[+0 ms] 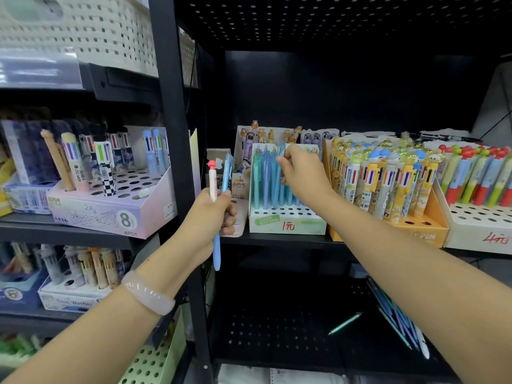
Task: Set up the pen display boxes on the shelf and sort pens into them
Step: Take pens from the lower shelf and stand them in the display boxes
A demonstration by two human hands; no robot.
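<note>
Blue and teal slim pens [273, 178] stand in rows in the white-and-green display box [288, 221] at the front edge of the black middle shelf [277, 241], head view only. Right hand [300, 174] reaches in over the box, fingers pinching one teal pen near its top; lifting or seating, can't tell. Left hand [214, 214] hangs off the shelf's left front corner, fingers clenched round two pens: a blue pen [217, 253] pointing down and a white pen with red mushroom cap [212, 180]. Orange box of multicolour pens [388, 189] sits touching the green box on its right. Loose pens [396, 325] lie on the lower shelf, right side. Step looks like sorting, mid-way. Next likely: line the tip over a free hole, push straight down, avoid tipping neighbours.
</note>
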